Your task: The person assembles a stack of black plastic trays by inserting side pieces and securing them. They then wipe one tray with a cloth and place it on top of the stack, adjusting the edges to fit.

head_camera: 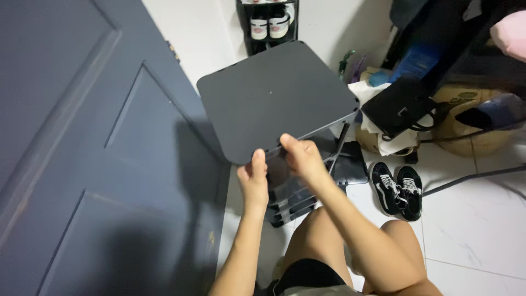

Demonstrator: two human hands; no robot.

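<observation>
- Far left: big dark blue panelled door (82, 164) fills the left side of the scene, shadow across its lower panels.
- Centre: black multi-tier shelf rack (274, 96) stands on the white tiled floor (476, 219), just right of the door, flat top w/ rounded corners, lower tiers visible underneath.
- Left hand (253, 178) at the near edge of the rack's top, thumb up against the rim, fingers curled under – gripping it.
- Right hand (301, 156) just beside it, fingers hooked over the same near edge, also gripping.
- Bare knees below the hands, person crouched in front of the rack.
- Right of rack: black-and-white sneakers (395, 189) side by side on the floor.
- Further right, far side: black handbag (400, 107) on a pile of clutter.
- Far back, top centre: dark shoe stand (268, 22) w/ white shoes against the wall.
</observation>
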